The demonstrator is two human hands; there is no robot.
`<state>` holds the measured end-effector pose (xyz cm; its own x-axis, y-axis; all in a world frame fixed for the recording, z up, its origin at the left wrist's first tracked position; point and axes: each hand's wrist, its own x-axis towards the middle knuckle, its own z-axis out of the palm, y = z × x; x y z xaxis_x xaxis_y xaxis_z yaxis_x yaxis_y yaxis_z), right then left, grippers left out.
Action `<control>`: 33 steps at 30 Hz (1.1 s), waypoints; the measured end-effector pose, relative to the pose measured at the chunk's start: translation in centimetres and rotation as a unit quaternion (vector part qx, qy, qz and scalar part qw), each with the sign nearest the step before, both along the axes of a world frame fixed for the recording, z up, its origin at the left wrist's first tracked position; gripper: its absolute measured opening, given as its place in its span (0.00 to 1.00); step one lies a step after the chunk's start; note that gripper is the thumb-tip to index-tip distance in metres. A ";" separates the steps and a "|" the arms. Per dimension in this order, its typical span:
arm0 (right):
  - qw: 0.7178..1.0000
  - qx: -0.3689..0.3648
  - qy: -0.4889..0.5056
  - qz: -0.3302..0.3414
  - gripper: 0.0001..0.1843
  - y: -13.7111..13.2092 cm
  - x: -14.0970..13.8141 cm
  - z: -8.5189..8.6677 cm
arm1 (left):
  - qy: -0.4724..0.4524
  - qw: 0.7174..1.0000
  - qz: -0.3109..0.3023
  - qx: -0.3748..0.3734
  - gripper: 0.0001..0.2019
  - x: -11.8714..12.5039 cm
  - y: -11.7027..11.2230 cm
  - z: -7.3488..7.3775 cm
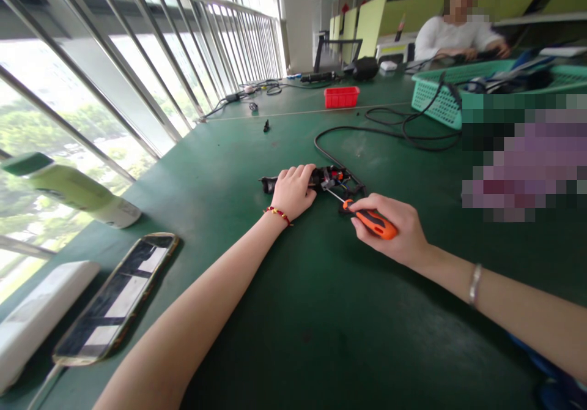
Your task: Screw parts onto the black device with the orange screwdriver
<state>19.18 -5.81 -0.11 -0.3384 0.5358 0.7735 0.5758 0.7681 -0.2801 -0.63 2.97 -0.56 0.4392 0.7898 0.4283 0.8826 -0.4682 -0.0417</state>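
An opened black corded device (338,178), perhaps a hand power tool, lies on the green table with red parts and wires showing inside. My left hand (293,191) is wrapped over its black body and presses it to the tabletop. In my right hand (397,229) is a screwdriver (378,223) with an orange and black handle. Its thin metal shaft slants up and left, and the tip is at the exposed inside of the device. Whether the tip sits in a screw I cannot tell. A black cord (330,144) runs from the device towards the back right.
A red bin (342,96) and a small black part (266,126) lie beyond my hands. Back right, a green basket (435,101) holds cables and tools. On the left are a bottle (77,193), a phone (119,300) and a white box (43,318). A person (454,37) sits across.
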 end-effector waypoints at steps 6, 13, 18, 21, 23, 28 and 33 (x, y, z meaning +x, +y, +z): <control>1.000 -0.012 0.011 -0.023 0.05 0.0 0.1 0.0 | 0.000 1.000 0.005 -0.010 0.21 0.1 -0.1 0.2; 0.999 -0.019 0.041 -0.028 0.02 -0.1 0.1 0.1 | 0.002 1.000 0.004 -0.014 0.21 0.1 -0.1 0.2; 0.998 -0.011 0.052 -0.027 0.03 0.0 0.1 0.2 | 0.001 1.000 0.003 -0.012 0.22 0.1 -0.1 0.2; 0.997 -0.006 0.064 -0.039 0.03 0.0 0.2 0.1 | -0.001 1.000 0.001 -0.009 0.21 0.1 -0.1 0.2; 0.995 -0.018 0.077 -0.056 0.02 0.0 0.2 0.1 | -0.001 1.000 0.002 -0.008 0.21 0.1 -0.1 0.2; 0.992 -0.049 0.097 -0.069 0.02 0.1 0.2 0.0 | 0.001 1.000 0.003 -0.009 0.21 0.1 -0.2 0.2; 0.992 -0.050 0.096 -0.072 0.01 0.1 0.1 0.0 | 0.000 1.000 0.005 -0.014 0.22 0.1 -0.2 0.2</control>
